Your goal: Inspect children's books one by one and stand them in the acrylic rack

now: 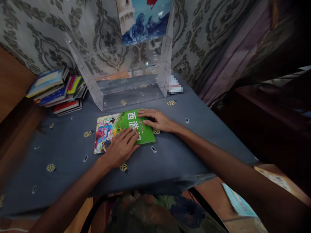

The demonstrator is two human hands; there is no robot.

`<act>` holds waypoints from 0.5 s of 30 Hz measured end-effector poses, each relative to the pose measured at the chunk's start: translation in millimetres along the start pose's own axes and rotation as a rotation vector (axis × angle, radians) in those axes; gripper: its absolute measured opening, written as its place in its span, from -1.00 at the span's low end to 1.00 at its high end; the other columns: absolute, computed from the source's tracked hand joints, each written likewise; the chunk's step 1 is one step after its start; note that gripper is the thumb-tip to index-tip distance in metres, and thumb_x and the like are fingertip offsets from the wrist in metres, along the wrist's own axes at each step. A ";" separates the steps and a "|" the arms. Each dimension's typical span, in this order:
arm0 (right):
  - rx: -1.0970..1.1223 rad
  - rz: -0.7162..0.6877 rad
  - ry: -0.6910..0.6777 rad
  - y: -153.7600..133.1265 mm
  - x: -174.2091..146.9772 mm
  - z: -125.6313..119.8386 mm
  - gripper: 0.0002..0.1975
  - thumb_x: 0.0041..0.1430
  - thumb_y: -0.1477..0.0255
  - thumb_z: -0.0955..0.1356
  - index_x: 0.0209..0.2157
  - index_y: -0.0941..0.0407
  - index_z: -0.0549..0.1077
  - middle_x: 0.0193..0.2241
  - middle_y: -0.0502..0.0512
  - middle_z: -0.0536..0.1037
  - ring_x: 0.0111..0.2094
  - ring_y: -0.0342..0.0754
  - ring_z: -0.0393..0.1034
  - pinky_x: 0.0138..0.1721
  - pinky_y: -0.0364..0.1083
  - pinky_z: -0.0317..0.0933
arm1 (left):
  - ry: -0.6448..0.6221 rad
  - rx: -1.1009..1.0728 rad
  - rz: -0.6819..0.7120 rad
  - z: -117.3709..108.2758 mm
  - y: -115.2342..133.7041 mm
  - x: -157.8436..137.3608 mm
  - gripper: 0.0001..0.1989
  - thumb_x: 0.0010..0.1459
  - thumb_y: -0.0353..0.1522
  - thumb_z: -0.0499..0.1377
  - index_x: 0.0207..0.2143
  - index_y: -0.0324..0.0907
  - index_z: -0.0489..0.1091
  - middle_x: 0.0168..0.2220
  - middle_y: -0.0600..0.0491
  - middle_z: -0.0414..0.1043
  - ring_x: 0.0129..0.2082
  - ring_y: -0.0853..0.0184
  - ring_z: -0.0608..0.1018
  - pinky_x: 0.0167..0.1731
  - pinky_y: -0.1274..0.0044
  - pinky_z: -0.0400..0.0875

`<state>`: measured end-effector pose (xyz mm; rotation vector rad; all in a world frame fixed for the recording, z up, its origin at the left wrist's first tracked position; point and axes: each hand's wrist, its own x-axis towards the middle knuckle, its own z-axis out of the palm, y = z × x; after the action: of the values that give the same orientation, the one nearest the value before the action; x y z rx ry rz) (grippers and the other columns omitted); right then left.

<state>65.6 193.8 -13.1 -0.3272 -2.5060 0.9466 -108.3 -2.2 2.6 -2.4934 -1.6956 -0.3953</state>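
A green picture book [148, 137] with large white characters and colourful cartoon figures lies closed on the blue tablecloth [104, 174], turned sideways to me. Flat across its lower middle rests my left hand [122, 147], fingers stretched out and covering part of the title. My right hand [160, 121] touches the book's upper right part, with its fingers extended and the thumb a little apart. Both palms face down, and neither hand is wrapped round the book.
Behind the book stands a clear acrylic rack [97, 94], with a lighthouse-and-waves picture book [145, 24] at its top. Stacked books [60, 89] lean at the left by the wall. A purple curtain [233, 61] hangs at the right. Below the table edge lies a light-blue booklet [239, 200].
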 end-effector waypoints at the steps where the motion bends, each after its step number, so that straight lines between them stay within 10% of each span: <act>1: 0.003 0.005 -0.009 -0.9 -1.0 -0.8 -0.59 0.35 0.23 0.27 0.14 0.04 0.45 0.23 0.16 0.41 0.30 0.07 0.22 0.31 0.26 0.06 | 0.017 -0.006 -0.007 -0.3 1.2 0.0 -0.63 0.44 -0.23 -0.03 0.14 -0.20 0.34 0.19 -0.15 0.42 0.27 0.11 0.38 0.24 0.15 0.34; 15: 0.124 0.011 -0.044 -4.2 -5.2 -6.6 -0.50 0.29 0.09 0.33 0.16 0.06 0.44 0.21 0.19 0.43 0.32 0.11 0.19 0.33 0.24 0.03 | 0.182 0.018 0.041 -2.8 7.2 4.9 -0.73 0.42 -0.39 -0.03 0.01 -0.26 0.39 0.03 -0.17 0.54 0.13 0.11 0.53 0.07 0.24 0.52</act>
<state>73.1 192.6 -7.5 -0.2836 -2.4725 1.1189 -100.4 -1.2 7.0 -2.3927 -1.5701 -0.5806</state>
